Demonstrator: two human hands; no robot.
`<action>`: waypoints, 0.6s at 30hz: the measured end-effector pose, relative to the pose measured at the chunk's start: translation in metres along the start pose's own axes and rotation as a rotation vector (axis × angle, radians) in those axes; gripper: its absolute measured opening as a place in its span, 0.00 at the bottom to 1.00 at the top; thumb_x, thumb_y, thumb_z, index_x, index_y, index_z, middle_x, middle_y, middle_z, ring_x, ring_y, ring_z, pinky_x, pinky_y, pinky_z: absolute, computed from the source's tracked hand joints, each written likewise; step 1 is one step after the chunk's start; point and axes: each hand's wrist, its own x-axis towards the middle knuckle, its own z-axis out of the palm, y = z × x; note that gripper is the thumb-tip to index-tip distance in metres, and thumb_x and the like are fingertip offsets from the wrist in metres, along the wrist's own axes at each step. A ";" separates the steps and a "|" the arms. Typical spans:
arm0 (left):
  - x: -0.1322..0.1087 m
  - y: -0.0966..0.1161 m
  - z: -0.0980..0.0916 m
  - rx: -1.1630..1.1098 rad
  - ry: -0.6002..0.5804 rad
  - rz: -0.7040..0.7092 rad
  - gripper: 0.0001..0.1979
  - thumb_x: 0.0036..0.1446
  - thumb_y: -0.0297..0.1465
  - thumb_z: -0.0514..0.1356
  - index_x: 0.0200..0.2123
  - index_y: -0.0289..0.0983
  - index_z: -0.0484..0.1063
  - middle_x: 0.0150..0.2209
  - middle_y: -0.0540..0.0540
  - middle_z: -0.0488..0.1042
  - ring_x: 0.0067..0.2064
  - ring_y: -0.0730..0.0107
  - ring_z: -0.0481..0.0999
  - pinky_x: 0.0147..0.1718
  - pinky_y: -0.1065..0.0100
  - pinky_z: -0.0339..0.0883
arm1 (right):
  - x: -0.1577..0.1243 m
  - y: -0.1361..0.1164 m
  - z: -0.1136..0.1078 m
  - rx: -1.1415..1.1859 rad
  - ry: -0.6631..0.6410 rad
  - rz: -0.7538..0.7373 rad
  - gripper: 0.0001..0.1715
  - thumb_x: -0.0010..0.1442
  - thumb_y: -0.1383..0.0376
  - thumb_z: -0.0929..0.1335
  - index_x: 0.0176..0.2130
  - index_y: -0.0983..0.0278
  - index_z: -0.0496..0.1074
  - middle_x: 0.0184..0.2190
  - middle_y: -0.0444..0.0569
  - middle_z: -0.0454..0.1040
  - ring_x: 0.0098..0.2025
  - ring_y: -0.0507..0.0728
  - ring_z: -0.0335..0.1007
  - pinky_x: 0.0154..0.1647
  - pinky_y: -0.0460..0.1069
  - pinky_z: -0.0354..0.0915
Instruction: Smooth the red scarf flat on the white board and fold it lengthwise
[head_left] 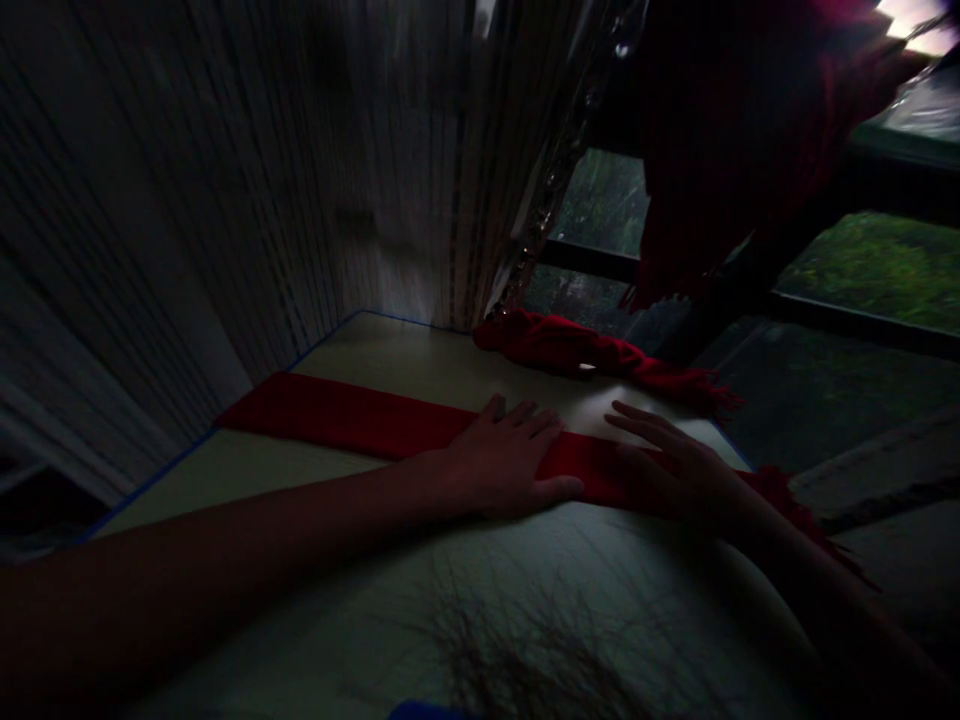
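Note:
A long red cloth (345, 415), folded into a flat strip, lies across the pale table (300, 475), its fringed end hanging over the right edge. My left hand (506, 460) rests palm down on the middle of the strip, fingers spread. To its right, my right hand (679, 470) is over the strip near the fringed end, with its fingers stretched out; whether it touches the cloth is hard to tell. Neither hand grips anything.
A bunched red scarf (592, 350) with a fringe lies along the far right edge of the table. More red fringed cloth (720, 150) hangs by the window (600, 205). Pale string-like curtains (390, 170) stand behind and left. Hair shows at the bottom.

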 end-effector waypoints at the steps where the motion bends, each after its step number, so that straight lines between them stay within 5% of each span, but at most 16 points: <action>1: 0.000 0.000 0.000 0.006 0.002 0.005 0.45 0.69 0.60 0.41 0.76 0.35 0.49 0.77 0.40 0.46 0.78 0.49 0.41 0.73 0.42 0.33 | 0.000 0.000 0.002 0.014 0.007 -0.002 0.35 0.68 0.43 0.61 0.66 0.54 0.71 0.71 0.54 0.65 0.72 0.72 0.59 0.71 0.71 0.59; 10: -0.002 0.002 -0.004 0.028 -0.014 -0.006 0.44 0.70 0.59 0.41 0.76 0.35 0.49 0.77 0.39 0.47 0.78 0.49 0.43 0.73 0.40 0.33 | 0.003 0.003 0.010 0.012 -0.104 0.010 0.37 0.67 0.41 0.62 0.63 0.58 0.73 0.69 0.58 0.68 0.72 0.71 0.60 0.73 0.70 0.55; 15: 0.000 0.004 0.002 0.125 0.069 0.002 0.41 0.71 0.57 0.43 0.74 0.36 0.54 0.76 0.38 0.51 0.77 0.42 0.46 0.72 0.35 0.31 | 0.002 0.001 0.006 -0.010 -0.101 0.002 0.34 0.68 0.42 0.62 0.63 0.54 0.73 0.68 0.55 0.70 0.71 0.71 0.62 0.71 0.72 0.59; 18: -0.002 0.007 -0.011 0.180 0.090 0.063 0.37 0.72 0.54 0.48 0.74 0.38 0.55 0.77 0.37 0.48 0.77 0.42 0.43 0.71 0.32 0.29 | 0.002 0.000 0.006 -0.006 -0.097 -0.010 0.34 0.68 0.42 0.62 0.63 0.54 0.73 0.68 0.55 0.70 0.70 0.72 0.63 0.70 0.72 0.60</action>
